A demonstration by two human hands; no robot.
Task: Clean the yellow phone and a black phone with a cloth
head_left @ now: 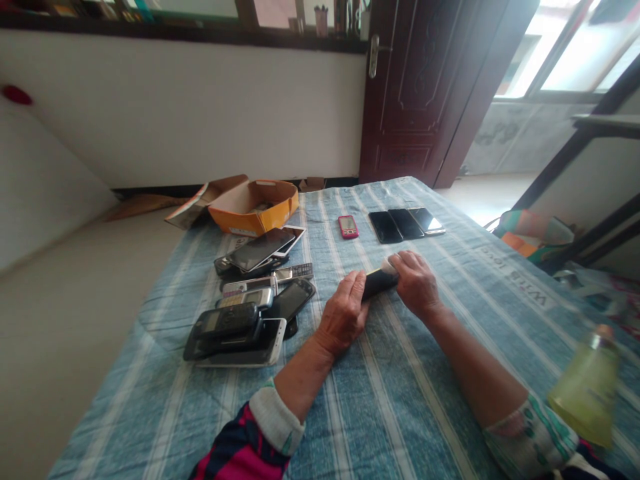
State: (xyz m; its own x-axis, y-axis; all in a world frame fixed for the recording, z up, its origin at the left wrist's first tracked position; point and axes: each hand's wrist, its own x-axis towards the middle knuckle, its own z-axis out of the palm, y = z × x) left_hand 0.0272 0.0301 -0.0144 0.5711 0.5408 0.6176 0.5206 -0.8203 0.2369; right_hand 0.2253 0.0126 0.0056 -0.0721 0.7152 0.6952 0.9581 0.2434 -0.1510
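Observation:
My left hand (345, 312) is closed around one end of a dark mobile phone (379, 285), held tilted just above the striped cloth. At the phone's other end is my right hand (416, 283), its fingers closed on a small white wad (388, 266) pressed against the phone; whether it is tissue or cloth I cannot tell. Beyond my hands lies a small pink phone (349, 227). To its right, a black phone (385, 227), another black phone (406, 225) and a shiny phone (427, 221) lie side by side. Left of my hands is a pile of several old phones (227, 321).
An orange cardboard box (260, 220) stands open at the back left behind the pile. A bottle of yellow liquid (589, 387) is near my right forearm. The blue striped tablecloth (400, 400) covers the table, with a brown door (407, 93) behind it.

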